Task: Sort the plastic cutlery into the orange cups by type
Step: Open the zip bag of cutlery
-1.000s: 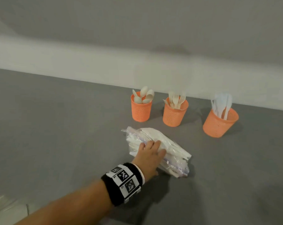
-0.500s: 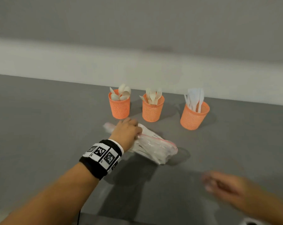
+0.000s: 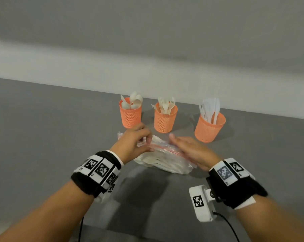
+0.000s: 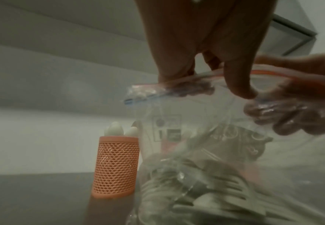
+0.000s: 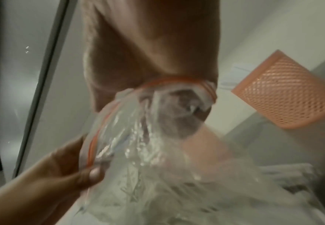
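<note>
Hands both on clear zip bag (image 3: 162,158) lying on grey table (image 3: 43,137), just in front of three orange cups. Left hand (image 3: 132,143) curled, thumb and fingers pinching bag's red zip strip (image 3: 158,146) near its left end; left wrist view shows fingertips (image 4: 238,89) clamped on the seal, plastic bunched below. Right hand (image 3: 191,151) lies along the right part of the bag mouth, fingers fairly straight in head view; right wrist view shows fingers pushed inside the opening, red strip looped round them (image 5: 177,79), seen blurred through the film. Whether those fingers have hold of anything inside, cannot tell. Bag is thin, crinkly, transparent, glossy, with printed square marks on its side (image 4: 167,127); inside is a pile of white plastic cutlery (image 3: 158,162), fork tines visible in left wrist view (image 4: 225,187). Cups are mesh-walled, perforated plastic with solid rims, slightly tapered. Left cup (image 3: 130,116) holds white spoons (image 3: 132,102), bowls up, rounded. Middle cup (image 3: 165,120) holds cream forks (image 3: 166,104), tines up. Right cup (image 3: 208,128) holds white knives (image 3: 210,108), flat blades up, cup sits a little apart from the other two. Black wristbands with black-and-white square marker tags on both wrists (image 3: 98,170). Pale wall (image 3: 147,49) behind table.
</note>
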Action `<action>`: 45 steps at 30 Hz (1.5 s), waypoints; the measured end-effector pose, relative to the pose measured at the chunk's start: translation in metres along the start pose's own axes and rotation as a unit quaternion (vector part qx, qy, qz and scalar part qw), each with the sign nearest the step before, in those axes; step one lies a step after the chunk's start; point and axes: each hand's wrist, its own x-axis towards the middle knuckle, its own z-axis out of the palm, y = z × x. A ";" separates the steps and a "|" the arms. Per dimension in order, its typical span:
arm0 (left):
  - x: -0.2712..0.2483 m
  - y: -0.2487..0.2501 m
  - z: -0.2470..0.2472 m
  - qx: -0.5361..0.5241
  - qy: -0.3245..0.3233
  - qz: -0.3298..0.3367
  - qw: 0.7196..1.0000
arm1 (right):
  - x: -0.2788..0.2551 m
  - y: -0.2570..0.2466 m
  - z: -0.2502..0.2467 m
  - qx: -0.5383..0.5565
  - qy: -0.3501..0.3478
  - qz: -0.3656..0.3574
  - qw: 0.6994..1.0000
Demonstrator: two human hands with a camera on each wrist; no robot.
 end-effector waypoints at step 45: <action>-0.020 -0.006 0.006 -0.186 -0.076 -0.302 0.932 | -0.005 0.043 -0.031 0.494 0.083 0.074 0.862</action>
